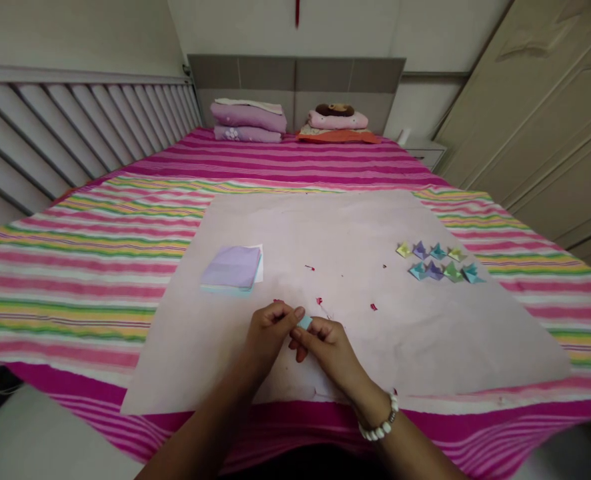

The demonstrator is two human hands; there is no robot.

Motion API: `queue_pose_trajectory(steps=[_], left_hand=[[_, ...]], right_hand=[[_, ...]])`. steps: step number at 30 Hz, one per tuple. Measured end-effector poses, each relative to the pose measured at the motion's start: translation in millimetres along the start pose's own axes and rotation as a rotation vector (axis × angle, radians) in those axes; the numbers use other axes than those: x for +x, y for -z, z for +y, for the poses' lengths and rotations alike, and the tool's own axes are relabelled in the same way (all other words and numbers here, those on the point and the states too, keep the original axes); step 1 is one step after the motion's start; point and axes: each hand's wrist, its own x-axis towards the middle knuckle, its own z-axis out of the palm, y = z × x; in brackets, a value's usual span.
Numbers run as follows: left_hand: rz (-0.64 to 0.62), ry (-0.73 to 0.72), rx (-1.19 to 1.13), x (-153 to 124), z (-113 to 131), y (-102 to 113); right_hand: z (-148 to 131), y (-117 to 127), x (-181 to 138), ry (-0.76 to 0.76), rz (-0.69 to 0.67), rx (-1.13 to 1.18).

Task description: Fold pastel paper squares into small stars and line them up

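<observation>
A small piece of light blue folded paper is pinched between my two hands, near the front middle of the white sheet. My left hand grips its left side with thumb and fingers. On its other side, my right hand holds it too, with a beaded bracelet on that wrist. Fingers cover much of the paper, so its full shape is hidden. Left of my hands lies a stack of square papers, purple on top. Several folded paper pieces in yellow, purple, blue and green stand in two rows at the right.
The large white sheet covers the middle of a bed with a striped bedspread. Small red scraps lie scattered on it. Folded bedding is piled by the headboard. A railing runs along the left.
</observation>
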Motion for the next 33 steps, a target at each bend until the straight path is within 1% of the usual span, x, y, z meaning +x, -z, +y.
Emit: queue_pose_trajectory(steps=[4, 9, 12, 14, 17, 20, 23, 27, 29, 33], left_hand=[[-0.026, -0.016, -0.025, 0.4, -0.7, 1.2], [0.016, -0.023, 0.014, 1.4, -3.5, 1.1], [0.047, 0.006, -0.013, 2.1, -3.8, 3.9], [0.067, -0.011, -0.046, 2.0, -4.1, 7.9], [0.023, -0.064, -0.013, 0.9, -6.0, 14.5], [-0.025, -0.078, 0.055, -0.2, -8.5, 18.5], [-0.011, -0.076, 0.072, -0.4, -8.8, 19.6], [0.008, -0.074, 0.071, -0.1, -5.3, 19.1], [-0.014, -0.064, 0.038, -0.2, -3.3, 18.4], [-0.061, -0.031, -0.024, -1.0, -1.0, 16.3]], right_hand=[[-0.9, -1.1, -1.1, 0.000, -0.018, 0.019], [1.4, 0.0, 1.1, -0.022, -0.008, 0.054], [1.2, 2.8, 2.7, -0.033, 0.028, 0.087], [-0.1, 4.9, 3.2, -0.037, 0.054, 0.095], [-2.7, 6.9, 2.9, -0.026, 0.072, 0.065], [-5.0, 6.8, 2.5, -0.004, 0.067, 0.026], [-6.5, 7.1, 2.6, 0.027, 0.094, 0.032], [-7.5, 13.1, 3.0, 0.131, 0.177, 0.110], [-7.5, 17.6, 3.3, 0.154, 0.160, 0.125], [-6.5, 22.3, 4.4, 0.124, 0.105, 0.152]])
